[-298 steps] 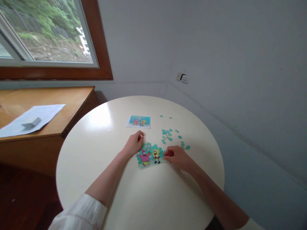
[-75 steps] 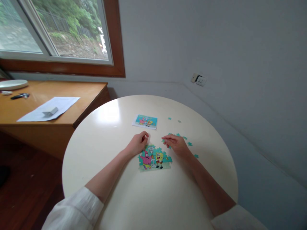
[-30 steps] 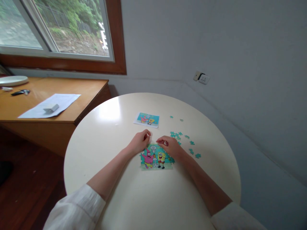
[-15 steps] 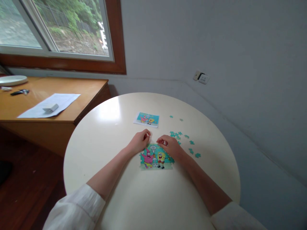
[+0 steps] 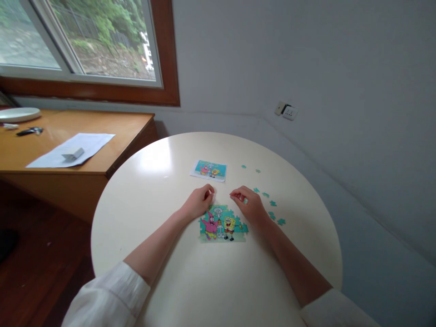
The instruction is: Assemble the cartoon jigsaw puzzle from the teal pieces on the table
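Two hands in frame, both over one round table [image 5: 190,281] that fills the lower center. One partly assembled puzzle [image 5: 221,229] lies flat just below frame center, three cartoon figures on it; upper right edge is stepped and knobbed.

Left hand [image 5: 200,200]: center of frame, at the puzzle's upper left corner. Fingers curled toward thumb; can't tell if the tips are pressed together or pinching anything. Whether it touches the puzzle is also unclear.

Right hand [image 5: 250,203]: right of center, just above and right of the puzzle. Thumb and fingertips drawn close; can't tell if there's a piece between them. It partly covers some loose pieces, so no full count there.

Visible loose pieces: two up top, one teal piece [image 5: 244,166] and one duller piece [image 5: 258,171]. A group of pieces [image 5: 273,203] runs down right of the hand; too small to count reliably where they touch.

One picture card [image 5: 211,170] above the hands, three figures too, well apart from the puzzle.

Upper left: one window, two panes showing. Left edge: one wooden desk [image 5: 112,120] with one paper sheet [image 5: 91,141], one small block [image 5: 73,154] on it, one white round item [image 5: 20,114]. Upper right: one wall socket [image 5: 289,112].
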A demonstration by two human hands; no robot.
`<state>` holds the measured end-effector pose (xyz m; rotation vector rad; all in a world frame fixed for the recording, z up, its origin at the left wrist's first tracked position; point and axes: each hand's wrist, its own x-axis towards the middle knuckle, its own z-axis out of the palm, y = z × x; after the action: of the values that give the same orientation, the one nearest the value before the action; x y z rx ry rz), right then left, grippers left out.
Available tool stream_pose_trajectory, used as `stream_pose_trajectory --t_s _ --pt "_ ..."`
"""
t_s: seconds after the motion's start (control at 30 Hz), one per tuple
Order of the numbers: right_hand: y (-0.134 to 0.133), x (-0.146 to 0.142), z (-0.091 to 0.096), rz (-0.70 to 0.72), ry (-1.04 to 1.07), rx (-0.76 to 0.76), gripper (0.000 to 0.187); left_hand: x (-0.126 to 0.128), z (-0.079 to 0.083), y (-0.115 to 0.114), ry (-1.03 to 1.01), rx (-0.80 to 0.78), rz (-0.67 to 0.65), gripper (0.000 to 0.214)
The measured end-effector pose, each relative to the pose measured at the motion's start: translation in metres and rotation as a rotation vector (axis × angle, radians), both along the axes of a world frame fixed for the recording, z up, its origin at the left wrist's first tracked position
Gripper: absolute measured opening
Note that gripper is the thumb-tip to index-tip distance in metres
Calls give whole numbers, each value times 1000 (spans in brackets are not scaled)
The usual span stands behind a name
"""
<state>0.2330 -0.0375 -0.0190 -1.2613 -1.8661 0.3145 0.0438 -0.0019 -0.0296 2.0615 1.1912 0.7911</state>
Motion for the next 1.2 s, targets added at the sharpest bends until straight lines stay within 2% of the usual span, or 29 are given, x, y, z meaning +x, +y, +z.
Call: stream_pose_trajectory --t_s 0.33,0.67,0.97,1.2 --pt "4 29 0 -219 30 131 8 -1 -2 1 6 -2 -6 15" --pt "4 51 2 -353 85 100 12 -1 -4 2 -13 1 -2 15" --pt "8 55 -8 -184 -99 -144 14 -2 -4 1 -12 -7 0 14" --pt "10 53 -16 -148 -204 -234 14 -2 -5 2 -6 4 2 14"
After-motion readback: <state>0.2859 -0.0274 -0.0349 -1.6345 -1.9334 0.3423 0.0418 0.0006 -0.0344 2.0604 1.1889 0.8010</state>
